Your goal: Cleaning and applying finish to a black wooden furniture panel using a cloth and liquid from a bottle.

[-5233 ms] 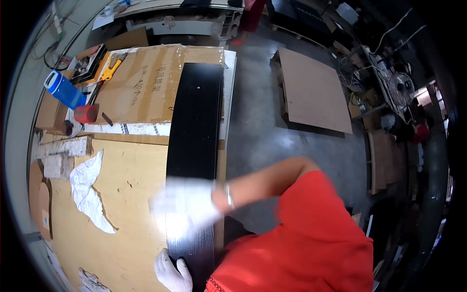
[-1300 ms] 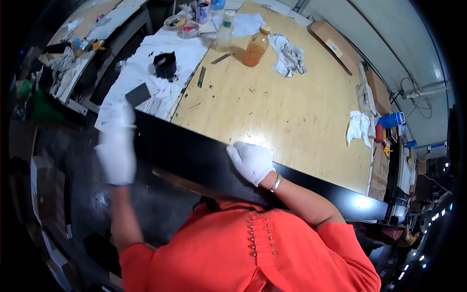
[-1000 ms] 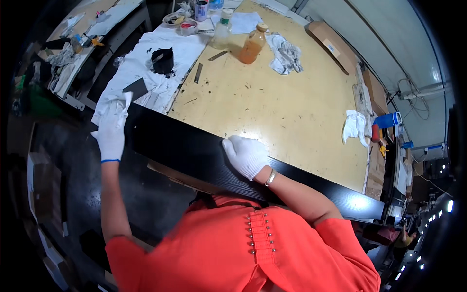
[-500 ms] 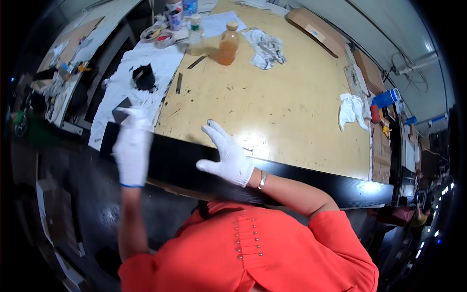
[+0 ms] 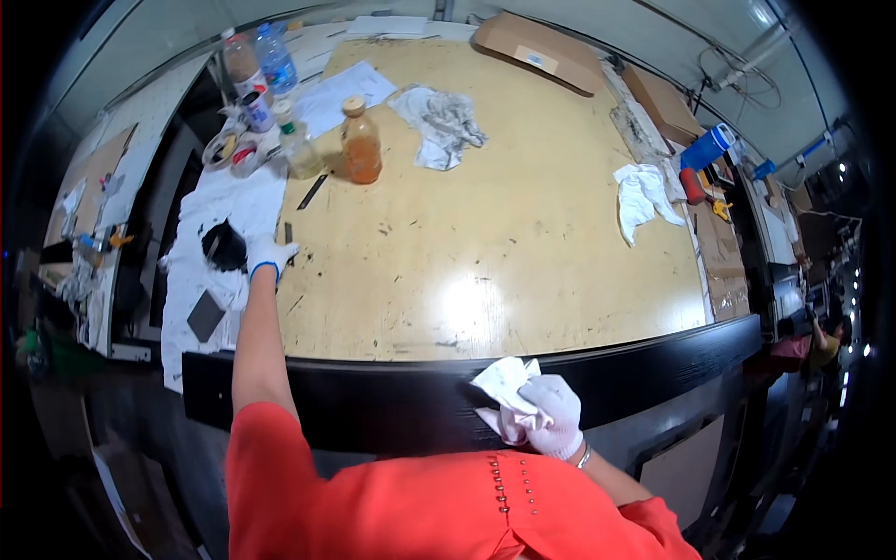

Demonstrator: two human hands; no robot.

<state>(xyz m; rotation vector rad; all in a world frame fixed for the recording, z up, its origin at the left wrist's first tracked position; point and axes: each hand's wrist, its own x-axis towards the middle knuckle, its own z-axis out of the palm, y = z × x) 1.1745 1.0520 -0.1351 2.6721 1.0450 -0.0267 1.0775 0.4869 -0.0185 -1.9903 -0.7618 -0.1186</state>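
Observation:
A long black board (image 5: 373,401) lies along the near edge of the table. My left hand (image 5: 269,255), in a white glove with a blue cuff, reaches forward to the right side of a small black pot (image 5: 224,246). Its thumb points right; the other fingers are mostly hidden, so any grip is unclear. Over the board's near side, my gloved right hand (image 5: 557,411) is closed on a crumpled white cloth (image 5: 511,392). A dark grey square pad (image 5: 205,317) rests on the white covering cloth (image 5: 191,233), nearer to me than the pot.
Beyond my left hand stand a bottle of orange liquid (image 5: 361,145), a clear bottle (image 5: 299,149) and a dark strip (image 5: 313,192). A stained rag (image 5: 439,126) lies farther back. Toward the right are another white cloth (image 5: 644,201) and a cardboard piece (image 5: 541,51).
My left hand has moved forward from the board to beside the black pot. The right hand has shifted right and nearer, and now holds a white cloth. The whole view has also shifted.

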